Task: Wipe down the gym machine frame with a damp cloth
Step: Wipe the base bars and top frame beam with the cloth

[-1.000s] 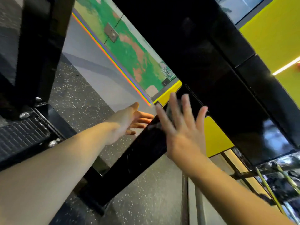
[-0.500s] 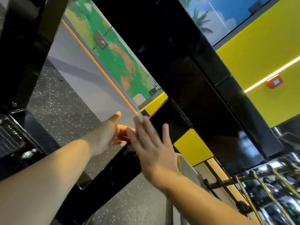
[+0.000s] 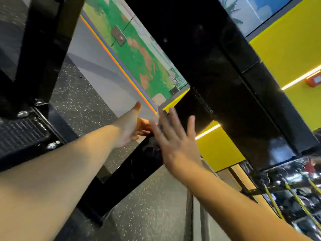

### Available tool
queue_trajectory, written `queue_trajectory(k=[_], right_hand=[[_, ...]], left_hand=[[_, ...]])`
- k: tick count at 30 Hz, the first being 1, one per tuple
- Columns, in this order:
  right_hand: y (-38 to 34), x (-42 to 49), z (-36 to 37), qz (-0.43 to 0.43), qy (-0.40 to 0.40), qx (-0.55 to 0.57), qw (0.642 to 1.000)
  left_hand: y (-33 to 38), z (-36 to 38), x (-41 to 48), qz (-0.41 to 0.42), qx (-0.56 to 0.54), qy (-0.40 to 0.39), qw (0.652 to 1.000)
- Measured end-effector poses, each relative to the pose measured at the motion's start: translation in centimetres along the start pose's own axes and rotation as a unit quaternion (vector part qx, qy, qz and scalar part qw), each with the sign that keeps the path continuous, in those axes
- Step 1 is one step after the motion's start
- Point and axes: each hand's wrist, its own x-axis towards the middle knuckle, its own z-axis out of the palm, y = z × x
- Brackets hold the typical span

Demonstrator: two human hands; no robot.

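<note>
Right hand (image 3: 175,145) shifted right along black frame bar (image 3: 125,171) since earlier frame, fingers spread flat, holding nothing, left hand (image 3: 133,127) beside bar, grip unclear, cloth not discernible.

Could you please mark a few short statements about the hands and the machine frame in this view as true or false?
1. The right hand is spread open with its fingers apart. True.
2. The left hand grips a bright white cloth. False: no white cloth shows; the fingers just reach toward the black frame bar.
3. The frame bar is black and glossy. True.
4. The floor is plain red. False: it is dark with light speckles.
5. A yellow wall panel shows behind the right hand. True.
</note>
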Motion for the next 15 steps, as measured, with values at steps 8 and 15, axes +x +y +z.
queue_trajectory(k=[8,15], right_hand=[[-4.6,-0.6,2.9,-0.031,-0.001,0.025,0.999],[-15.8,-7.5,9.1,-0.185,-0.193,0.070,0.961]], left_hand=[[-3.6,-2.6,-0.5,-0.076,0.036,0.069,0.994],[-5.9,-5.9,-0.7,-0.134,0.152,0.134,0.970]])
